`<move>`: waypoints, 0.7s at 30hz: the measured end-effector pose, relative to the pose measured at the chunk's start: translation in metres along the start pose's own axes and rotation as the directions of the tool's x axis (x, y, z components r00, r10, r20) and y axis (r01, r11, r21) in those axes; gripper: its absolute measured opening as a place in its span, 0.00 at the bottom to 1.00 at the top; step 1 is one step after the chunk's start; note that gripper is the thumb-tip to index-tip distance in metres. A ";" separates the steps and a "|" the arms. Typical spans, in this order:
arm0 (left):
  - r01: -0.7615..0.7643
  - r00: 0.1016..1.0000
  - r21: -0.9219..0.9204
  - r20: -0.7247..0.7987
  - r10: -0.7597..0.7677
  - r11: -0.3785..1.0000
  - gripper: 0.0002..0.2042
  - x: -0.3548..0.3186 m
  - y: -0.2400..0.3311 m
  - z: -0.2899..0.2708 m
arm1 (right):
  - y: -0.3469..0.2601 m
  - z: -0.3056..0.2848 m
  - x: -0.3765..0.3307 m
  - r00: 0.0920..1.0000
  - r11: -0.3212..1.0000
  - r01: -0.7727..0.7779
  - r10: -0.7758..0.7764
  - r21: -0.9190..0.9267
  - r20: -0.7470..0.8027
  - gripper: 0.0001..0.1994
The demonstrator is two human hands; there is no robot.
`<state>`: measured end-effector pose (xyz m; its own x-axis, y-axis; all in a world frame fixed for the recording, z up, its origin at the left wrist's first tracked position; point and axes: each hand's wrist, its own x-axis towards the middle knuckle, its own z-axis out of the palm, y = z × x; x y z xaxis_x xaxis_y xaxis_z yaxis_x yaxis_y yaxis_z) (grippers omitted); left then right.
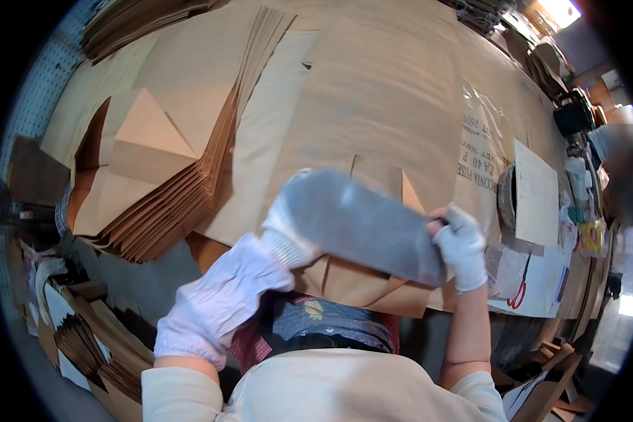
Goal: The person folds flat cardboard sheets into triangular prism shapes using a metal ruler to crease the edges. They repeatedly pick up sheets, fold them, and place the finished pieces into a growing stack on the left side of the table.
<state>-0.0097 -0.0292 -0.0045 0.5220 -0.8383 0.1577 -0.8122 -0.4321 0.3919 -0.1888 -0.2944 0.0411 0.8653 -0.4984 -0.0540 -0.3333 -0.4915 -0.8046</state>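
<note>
A flat grey sheet with rounded ends (362, 225), slightly blurred, is held at a slant in front of me. My right hand (461, 243), in a white glove that leaves fingertips bare, grips its right end. My left hand (280, 214), in a white knit glove under a striped sleeve cover, is at the sheet's left end. Its fingers are mostly hidden behind the sheet, so their grip does not show. Beneath the sheet lies a brown paper bag (401, 299) with folded flaps at the table's near edge. The sheet covers much of it.
At left, a fanned stack of brown paper bags (155, 158) reaches toward the near edge. Red-handled scissors (519, 292), a white board (536, 197) and a dark round object (506, 193) sit at right. Brown paper (380, 84) covers the table. More folded paper (84, 352) stands low at left.
</note>
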 end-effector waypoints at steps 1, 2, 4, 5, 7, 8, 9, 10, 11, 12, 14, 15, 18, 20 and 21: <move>0.045 0.999 0.072 -0.020 -0.044 0.996 0.42 -0.019 -0.008 -0.004 | 0.007 0.015 -0.005 0.999 0.996 -0.043 0.041 -0.074 -0.025 0.04; 0.098 0.995 0.151 -0.045 -0.092 0.984 0.42 -0.037 -0.017 -0.010 | 0.017 0.030 -0.005 0.996 0.987 -0.081 0.075 -0.141 -0.048 0.04; 0.254 0.966 0.261 -0.109 -0.233 0.931 0.41 -0.070 -0.030 -0.023 | 0.025 0.041 -0.003 0.998 0.961 0.013 -0.031 -0.276 -0.062 0.05; 0.328 0.944 0.308 -0.144 -0.297 0.893 0.41 -0.079 -0.031 -0.027 | 0.026 0.045 -0.002 0.994 0.937 0.055 -0.083 -0.344 -0.066 0.05; 0.161 0.985 0.094 -0.076 -0.154 0.983 0.39 -0.073 -0.022 -0.036 | 0.028 0.054 0.003 0.995 0.956 0.072 -0.088 -0.286 -0.043 0.06; 0.071 0.995 -0.015 -0.063 -0.072 0.997 0.38 -0.066 -0.015 -0.041 | 0.024 0.058 0.009 0.995 0.963 0.084 -0.096 -0.256 -0.035 0.07; -0.116 0.987 -0.100 -0.127 0.102 0.988 0.35 -0.067 -0.017 -0.024 | 0.019 0.060 0.014 0.996 0.958 0.083 -0.092 -0.276 -0.020 0.07; -0.116 0.987 -0.084 -0.118 0.106 0.990 0.34 -0.068 -0.013 -0.013 | 0.016 0.061 0.016 0.997 0.951 0.074 -0.079 -0.301 -0.005 0.08; -0.117 0.988 -0.065 -0.105 0.110 0.991 0.33 -0.069 -0.007 -0.005 | 0.014 0.062 0.017 0.998 0.944 0.065 -0.065 -0.323 0.011 0.08; -0.118 0.989 -0.047 -0.092 0.113 0.992 0.33 -0.072 -0.004 0.000 | 0.014 0.062 0.017 0.997 0.940 0.072 -0.069 -0.335 0.019 0.08; -0.111 0.987 -0.060 -0.122 0.103 0.992 0.31 -0.077 -0.006 0.005 | 0.016 0.063 0.017 0.997 0.931 0.080 -0.073 -0.356 0.033 0.09; -0.108 0.987 -0.059 -0.123 0.100 0.992 0.31 -0.079 -0.008 0.006 | 0.014 0.063 0.017 0.996 0.925 0.085 -0.076 -0.370 0.038 0.09; -0.100 0.989 -0.051 -0.117 0.094 0.994 0.31 -0.083 -0.011 0.007 | 0.007 0.067 0.019 0.995 0.918 0.096 -0.082 -0.385 0.054 0.08; -0.103 0.990 -0.052 -0.106 0.098 0.993 0.31 -0.081 -0.012 0.006 | 0.010 0.068 0.019 0.995 0.923 0.095 -0.082 -0.374 0.051 0.08; -0.108 0.990 -0.053 -0.096 0.103 0.993 0.31 -0.079 -0.014 0.005 | 0.010 0.068 0.019 0.993 0.921 0.122 -0.111 -0.371 0.050 0.08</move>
<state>-0.0410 0.0414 -0.0264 0.4582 -0.8425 0.2834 -0.8491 -0.3205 0.4199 -0.1502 -0.2602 -0.0088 0.9146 -0.4043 0.0059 -0.3405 -0.7780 -0.5281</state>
